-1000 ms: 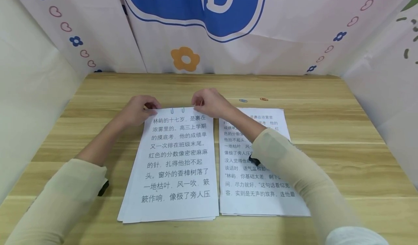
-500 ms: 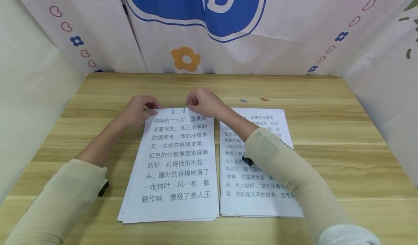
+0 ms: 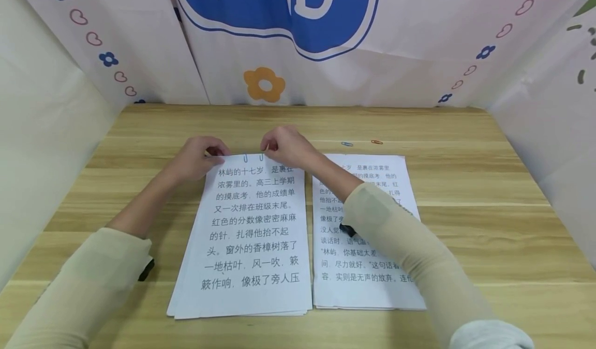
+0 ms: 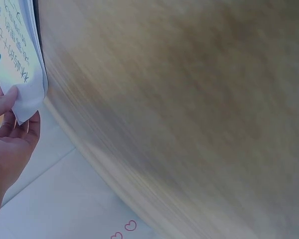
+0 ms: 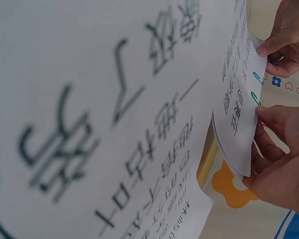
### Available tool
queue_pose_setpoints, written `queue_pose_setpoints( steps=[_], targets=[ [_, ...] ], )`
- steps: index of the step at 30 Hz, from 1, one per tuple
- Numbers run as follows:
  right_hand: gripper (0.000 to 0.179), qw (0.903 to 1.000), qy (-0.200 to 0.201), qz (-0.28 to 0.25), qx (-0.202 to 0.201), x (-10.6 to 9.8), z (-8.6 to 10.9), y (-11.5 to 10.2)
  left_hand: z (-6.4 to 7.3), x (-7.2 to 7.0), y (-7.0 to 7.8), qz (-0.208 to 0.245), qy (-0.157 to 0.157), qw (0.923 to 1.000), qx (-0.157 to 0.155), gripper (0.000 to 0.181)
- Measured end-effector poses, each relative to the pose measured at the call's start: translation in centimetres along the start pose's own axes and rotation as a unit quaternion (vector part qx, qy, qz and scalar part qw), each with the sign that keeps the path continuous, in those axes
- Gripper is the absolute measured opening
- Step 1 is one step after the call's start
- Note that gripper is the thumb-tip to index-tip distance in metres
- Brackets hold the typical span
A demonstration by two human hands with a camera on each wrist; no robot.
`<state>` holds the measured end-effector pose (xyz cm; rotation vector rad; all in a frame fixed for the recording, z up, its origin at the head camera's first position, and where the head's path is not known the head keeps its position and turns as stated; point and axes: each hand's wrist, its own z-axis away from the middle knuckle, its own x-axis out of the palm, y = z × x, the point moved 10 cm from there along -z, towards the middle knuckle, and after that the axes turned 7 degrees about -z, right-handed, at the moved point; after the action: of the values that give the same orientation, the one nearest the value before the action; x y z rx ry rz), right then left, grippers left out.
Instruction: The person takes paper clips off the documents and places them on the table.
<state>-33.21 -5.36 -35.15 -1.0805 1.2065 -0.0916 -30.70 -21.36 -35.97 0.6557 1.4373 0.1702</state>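
A stack of printed sheets (image 3: 253, 225) lies on the left, with a blue paper clip (image 3: 245, 158) and a green paper clip (image 3: 261, 156) on its top edge. My left hand (image 3: 197, 156) pinches the stack's top left corner; in the left wrist view the thumb (image 4: 9, 97) lies on the printed face, fingers behind. At the top edge, just right of the green clip, my right hand (image 3: 287, 146) pinches the sheets. In the right wrist view its thumb tip is right beside that clip, and the other fingers are behind the paper.
A second stack of printed sheets (image 3: 354, 292) lies close on the right, partly under the right forearm. Beyond it on the wooden table (image 3: 489, 183) are a loose blue paper clip (image 3: 346, 143) and a red one (image 3: 376, 142). A printed cloth (image 3: 396, 75) hangs behind the table.
My right hand has slid left along the top edge of the left stack, up to the green paper clip. The left hand has stayed at its corner.
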Motion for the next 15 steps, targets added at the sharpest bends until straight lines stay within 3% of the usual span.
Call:
queue_pose_setpoints(
  steps=[15],
  targets=[
    [0.012,1.0,0.0,0.005,-0.003,0.56,-0.45,-0.16,0.07,0.18,0.06,0.011,-0.009,0.9999,-0.008,0.016]
  ],
)
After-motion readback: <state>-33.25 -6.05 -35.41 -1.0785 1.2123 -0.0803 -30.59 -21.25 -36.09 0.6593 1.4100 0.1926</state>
